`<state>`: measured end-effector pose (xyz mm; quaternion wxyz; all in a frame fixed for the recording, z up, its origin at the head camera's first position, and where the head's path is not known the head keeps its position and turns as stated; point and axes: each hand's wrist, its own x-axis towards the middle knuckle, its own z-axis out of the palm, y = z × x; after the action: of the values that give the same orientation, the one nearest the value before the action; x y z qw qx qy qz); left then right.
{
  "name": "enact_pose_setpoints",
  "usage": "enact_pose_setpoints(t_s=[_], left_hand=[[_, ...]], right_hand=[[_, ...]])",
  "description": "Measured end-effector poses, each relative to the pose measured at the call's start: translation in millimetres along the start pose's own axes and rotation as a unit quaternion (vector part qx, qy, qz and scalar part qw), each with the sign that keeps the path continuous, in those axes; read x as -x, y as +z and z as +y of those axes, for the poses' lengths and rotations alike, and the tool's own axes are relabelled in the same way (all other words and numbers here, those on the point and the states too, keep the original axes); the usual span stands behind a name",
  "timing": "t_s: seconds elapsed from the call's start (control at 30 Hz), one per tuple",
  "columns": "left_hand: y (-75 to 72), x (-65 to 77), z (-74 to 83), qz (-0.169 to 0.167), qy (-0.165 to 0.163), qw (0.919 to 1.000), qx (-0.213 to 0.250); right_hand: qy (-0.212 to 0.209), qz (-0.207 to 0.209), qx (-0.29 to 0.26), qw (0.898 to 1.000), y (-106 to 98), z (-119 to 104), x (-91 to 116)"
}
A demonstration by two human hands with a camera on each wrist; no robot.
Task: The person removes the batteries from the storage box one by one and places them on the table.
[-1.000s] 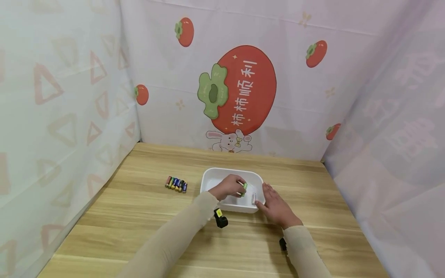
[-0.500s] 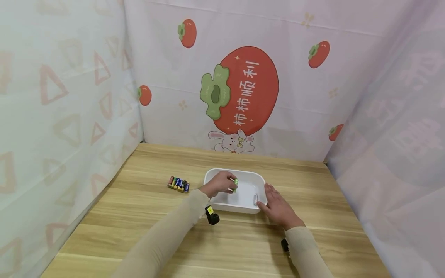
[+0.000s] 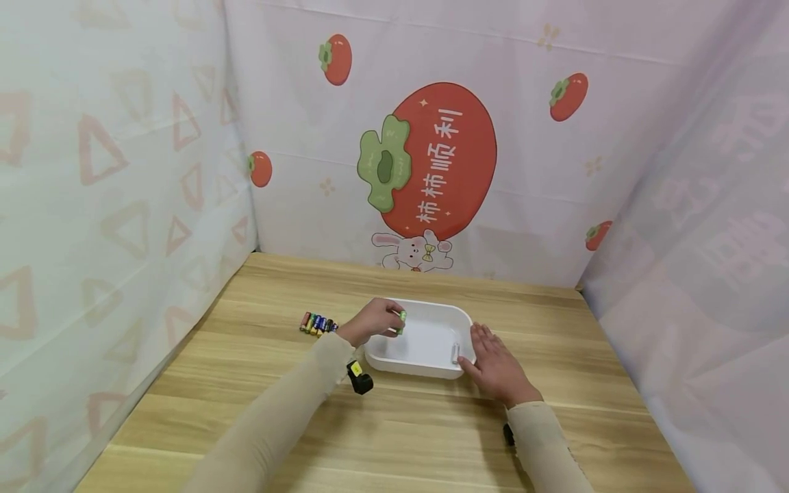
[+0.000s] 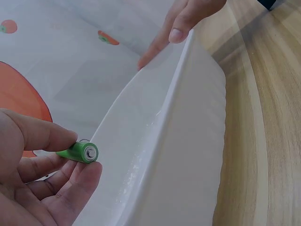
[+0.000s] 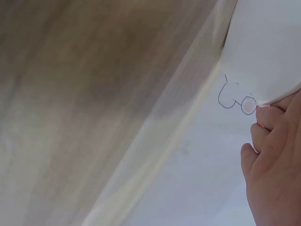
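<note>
My left hand [image 3: 372, 322] pinches a green battery [image 4: 80, 152] between thumb and fingertips, its metal end facing out in the left wrist view. In the head view this hand is over the left part of a white tray [image 3: 419, 370]. At the tray's right end lies my right hand [image 3: 501, 370], its fingers stretched along the side and the thumb at the front corner of the rim. Close to that thumb, a white battery [image 3: 455, 352] lies inside the tray. The right wrist view shows the right hand's fingers [image 5: 263, 136] against the tray's wall.
Several batteries [image 3: 316, 323] lie side by side in a row on the wooden table [image 3: 431, 438], left of the tray and partly hidden by the left hand. Printed curtains [image 3: 530, 171] enclose the table at the back and both sides.
My left hand has moved left with the green battery, from the tray's middle toward its left end, now overlapping the battery row. The right hand has stayed at the tray's right end.
</note>
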<state>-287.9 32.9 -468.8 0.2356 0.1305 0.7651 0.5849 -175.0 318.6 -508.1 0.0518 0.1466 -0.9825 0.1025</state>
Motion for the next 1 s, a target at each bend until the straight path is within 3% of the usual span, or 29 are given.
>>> enact_pose_setpoints(t_s=[0.43, 0.63, 1.0], left_hand=[[-44.1, 14.8, -2.7, 0.030, -0.004, 0.9995, 0.012], [-64.3, 18.2, -12.8, 0.046, -0.008, 0.9987, 0.019], [-85.4, 27.0, -25.4, 0.062, -0.011, 0.9980, 0.013]], right_hand=[[-0.002, -0.006, 0.015, 1.000, 0.0, -0.2, -1.3], [0.000, -0.012, 0.014, 1.000, -1.4, -0.3, -2.0], [0.000, -0.002, 0.001, 1.000, -0.4, 0.1, 0.7]])
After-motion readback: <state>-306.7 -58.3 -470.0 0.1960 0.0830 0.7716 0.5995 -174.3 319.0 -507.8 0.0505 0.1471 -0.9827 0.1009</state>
